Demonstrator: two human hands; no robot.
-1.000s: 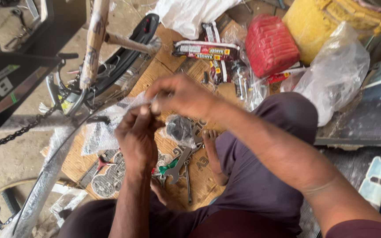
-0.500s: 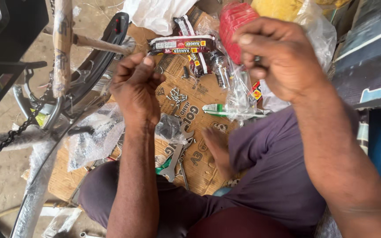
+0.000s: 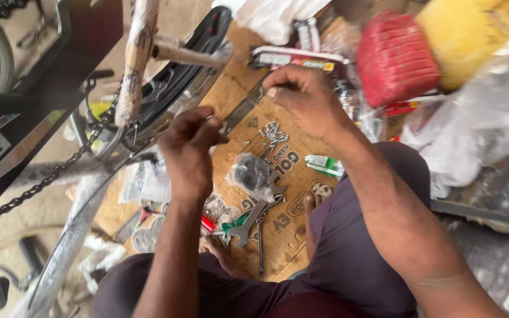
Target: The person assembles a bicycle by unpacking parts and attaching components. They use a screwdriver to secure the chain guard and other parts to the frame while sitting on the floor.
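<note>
Honestly, a lot is blurred or cut off. Landmark: the cardboard sheet [image 3: 278, 176] on the floor.

- Far side of the cardboard: red bag [image 3: 396, 62] and yellow container [image 3: 478, 35] are smeared by motion, the container cropped by the frame edge. Clear plastic bag [image 3: 478, 129] off the right edge, contents unreadable.
- Left of the cardboard: bicycle frame [image 3: 139, 65] and chain [image 3: 48, 176], both running out of frame.
- Left hand [image 3: 189, 150] over the cardboard's left edge: grip clenched, fingertips pinched on the near end of a flat metal bar [image 3: 241, 111]. The exact contact point is hidden under the fingers.
- Right hand [image 3: 304, 100] over the far part of the cardboard: fingers curled down onto the bar's far end. Can't tell whether it's actually clamped or just resting; the fingertips cover it.
- The bar runs diagonally between the two hands, just above the cardboard.
- On the cardboard, near side: spanner [image 3: 248, 221], and a dark part in a small plastic bag [image 3: 254, 174]; can't identify the part.
</note>
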